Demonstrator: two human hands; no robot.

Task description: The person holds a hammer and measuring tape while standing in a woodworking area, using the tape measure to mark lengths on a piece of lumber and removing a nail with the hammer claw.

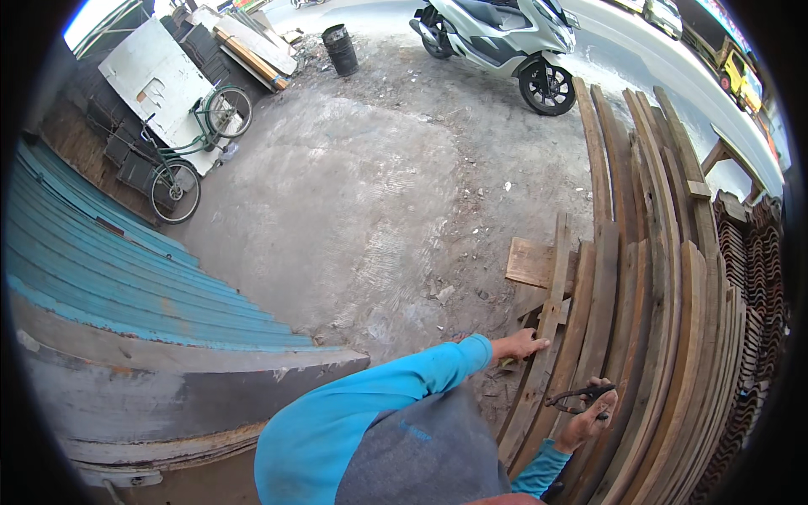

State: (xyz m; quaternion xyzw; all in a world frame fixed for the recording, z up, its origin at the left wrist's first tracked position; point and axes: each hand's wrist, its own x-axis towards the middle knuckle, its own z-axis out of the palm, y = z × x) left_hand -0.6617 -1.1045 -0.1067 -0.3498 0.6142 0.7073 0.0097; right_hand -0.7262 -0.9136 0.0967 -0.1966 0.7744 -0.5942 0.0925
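Note:
My right hand (582, 427) is closed around the handles of a pair of pincers (562, 398), their dark rounded jaws pointing left over the stacked wood. A long, weathered wooden plank (537, 379) lies along the near left side of the stack. My left hand (518, 344) has its fingers closed at the left edge of this plank, with the arm stretched across in a bright blue sleeve. Just beyond that hand, a short brown board (530, 262) sits crosswise by the plank's far end.
Many long timbers (665, 278) lie side by side at the right, with stacked wavy roof tiles (762, 278) past them. A white scooter (505, 34) stands by the road. Further left are a black bin (340, 50), a green bicycle (181, 151) and a blue corrugated shutter (126, 261).

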